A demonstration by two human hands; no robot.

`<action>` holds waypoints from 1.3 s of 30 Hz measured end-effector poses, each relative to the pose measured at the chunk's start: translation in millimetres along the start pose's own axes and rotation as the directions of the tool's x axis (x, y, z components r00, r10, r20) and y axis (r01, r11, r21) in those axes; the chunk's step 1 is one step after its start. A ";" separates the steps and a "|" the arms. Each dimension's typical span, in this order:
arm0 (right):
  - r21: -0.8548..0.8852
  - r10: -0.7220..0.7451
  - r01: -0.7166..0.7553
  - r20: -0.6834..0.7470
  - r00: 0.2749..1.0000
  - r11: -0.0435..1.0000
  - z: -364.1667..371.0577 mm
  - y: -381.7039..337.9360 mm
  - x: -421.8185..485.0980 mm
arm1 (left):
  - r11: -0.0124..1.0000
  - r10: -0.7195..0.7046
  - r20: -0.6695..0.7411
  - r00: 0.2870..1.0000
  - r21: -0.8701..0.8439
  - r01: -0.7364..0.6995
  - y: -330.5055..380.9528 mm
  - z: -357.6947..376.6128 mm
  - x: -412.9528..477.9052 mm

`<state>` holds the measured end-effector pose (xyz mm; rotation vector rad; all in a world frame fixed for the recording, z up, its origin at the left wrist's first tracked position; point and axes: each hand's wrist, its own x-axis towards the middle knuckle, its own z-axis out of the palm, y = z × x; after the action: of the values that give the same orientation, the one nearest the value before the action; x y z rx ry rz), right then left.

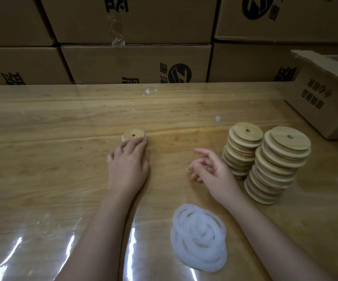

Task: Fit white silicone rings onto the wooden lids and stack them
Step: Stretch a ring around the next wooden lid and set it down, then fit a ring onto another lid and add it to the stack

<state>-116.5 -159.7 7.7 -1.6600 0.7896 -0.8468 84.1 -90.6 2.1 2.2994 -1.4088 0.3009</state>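
My left hand (127, 165) presses on a ringed lid (134, 135), fingers together.
My right hand (214, 169) hangs loosely spread; lid stacks (279, 165) just right of it, loose rings (198, 236) beside its wrist.

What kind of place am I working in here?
Likely a warehouse packing bench: printed cardboard cartons stacked behind the wooden worktable, tall stacks of wooden lids, and a heap of white silicone rings.

left grip (128, 168) touching a ringed wooden lid (133, 135), right grip (211, 169) relaxed beside two lid stacks (278, 165), white rings (198, 237) piled nearer
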 end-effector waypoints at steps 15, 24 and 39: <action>-0.029 -0.020 0.020 -0.011 1.000 0.999 -0.5 3.6 0.2 | 0.823 0.170 -0.100 0.980 -0.532 -0.197 56.3 -23.7 -15.4; -0.603 -0.254 0.140 -0.108 0.961 0.785 -4.2 -9.3 -1.0 | 0.745 0.304 -0.036 0.952 -0.613 -0.261 161.2 -68.2 -6.5; -0.445 -0.029 0.039 0.030 0.999 0.895 -4.9 -1.0 3.1 | 0.593 -0.098 0.563 0.821 -0.629 0.503 177.2 -31.3 36.5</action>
<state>-118.8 -164.5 10.0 -2.0884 0.9950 -0.7003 -55.0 -175.1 87.1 1.8473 -0.9700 -0.8921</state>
